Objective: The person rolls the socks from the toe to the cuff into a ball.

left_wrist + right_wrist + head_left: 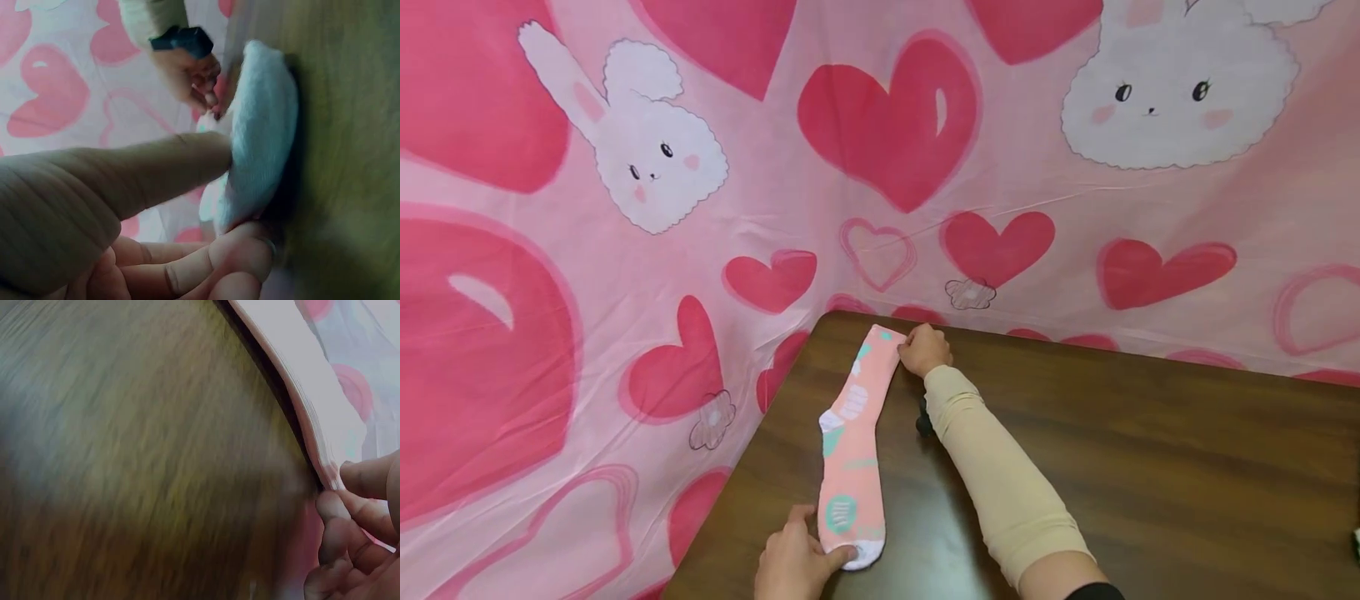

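Observation:
A peach-pink sock (pixel 859 450) with teal and white patches lies lengthwise on the brown table, its cuff at the far end and its white toe nearest me. My left hand (pixel 792 557) pinches the toe, thumb on top and fingers at the side. In the left wrist view the white toe (pixel 265 125) stands slightly raised off the wood. At the far end my right hand (pixel 927 350) pinches the cuff's right corner between thumb and fingers. Layered fabric edges of the sock (pixel 300 387) show in the right wrist view; whether it is one sock or two stacked cannot be told.
The dark wooden table (pixel 1150 467) stretches off to the right. A pink cloth (pixel 880 183) with hearts and rabbit faces hangs along its left and back edges. A black strap device (pixel 184 42) is worn on the right wrist.

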The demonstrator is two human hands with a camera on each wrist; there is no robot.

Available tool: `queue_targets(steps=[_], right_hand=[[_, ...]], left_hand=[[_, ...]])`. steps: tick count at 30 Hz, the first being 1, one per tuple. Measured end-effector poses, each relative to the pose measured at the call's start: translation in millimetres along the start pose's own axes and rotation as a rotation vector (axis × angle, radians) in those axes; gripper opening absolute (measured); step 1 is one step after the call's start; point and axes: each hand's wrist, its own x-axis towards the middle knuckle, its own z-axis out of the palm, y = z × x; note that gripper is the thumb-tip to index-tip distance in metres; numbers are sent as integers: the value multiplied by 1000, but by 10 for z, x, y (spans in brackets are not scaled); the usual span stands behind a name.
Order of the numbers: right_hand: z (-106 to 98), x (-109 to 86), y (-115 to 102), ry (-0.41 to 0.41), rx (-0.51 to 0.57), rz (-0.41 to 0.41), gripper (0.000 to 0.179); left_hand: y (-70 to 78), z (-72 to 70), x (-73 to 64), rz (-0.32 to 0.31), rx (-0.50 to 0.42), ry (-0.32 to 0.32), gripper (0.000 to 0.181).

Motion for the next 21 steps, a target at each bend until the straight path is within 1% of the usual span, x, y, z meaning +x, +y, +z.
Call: queue_targets(steps=[3,5,7,10,12,14,16,18,20,21], right_hand=[[63,27,-27,8,-15,29,15],[99,46,-44,11,-10,39,18],[117,59,-51,10,-1,42,24],[118,69,-49,15,22,25,29],[118,74,-54,35,43,-5,26],[117,80,-60,64,70,-40,21],[118,88,-65,80,98,-67,17],[116,98,-66,82,126,-78,16],[109,110,-67,75,141,-84,19],[105,117,-69,65,149,-83,21]], left_hand=[[-23,36,18,20,-16,-10,87],[-47,52,29,33,-29,-2,85],[-67,60,36,51,-72,3,79],[-89,61,51,63,-182,-4,64],[-105,55,63,55,-278,-18,56],[-121,51,77,39,-371,-36,51],[-132,53,92,12,-517,-77,49],[-137,61,105,-18,-682,-128,48],[-135,67,114,-58,-859,-184,47],[-130,66,116,-76,-933,-208,46]])
